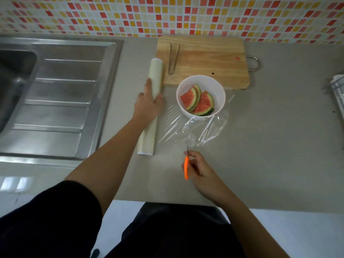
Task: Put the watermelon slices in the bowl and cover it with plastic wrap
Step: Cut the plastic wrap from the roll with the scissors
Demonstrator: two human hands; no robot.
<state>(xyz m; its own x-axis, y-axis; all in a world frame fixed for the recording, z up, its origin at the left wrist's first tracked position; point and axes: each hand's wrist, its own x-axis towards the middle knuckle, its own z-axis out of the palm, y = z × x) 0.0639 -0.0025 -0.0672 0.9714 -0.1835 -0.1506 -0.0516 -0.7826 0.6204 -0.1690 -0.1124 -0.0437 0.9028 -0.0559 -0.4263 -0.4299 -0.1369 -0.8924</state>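
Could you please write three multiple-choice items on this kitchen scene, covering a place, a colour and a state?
1. Where do the tongs lie?
A. in the sink
B. on the cutting board
C. in the bowl

2. What colour are the scissors' handles?
A. orange
B. blue
C. black

3. Is the bowl covered?
A. yes, sealed
B. half covered
C. no, open

Key: 1 B, they rest on the wood; 2 A, the scissors in the right hand show orange; 3 C, the plastic wrap lies flat on the counter, the watermelon slices exposed.

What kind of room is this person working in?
Most likely a home kitchen. There is a steel sink set into the counter, a wall of small coloured tiles behind it, and a wooden cutting board beside a bowl of watermelon slices.
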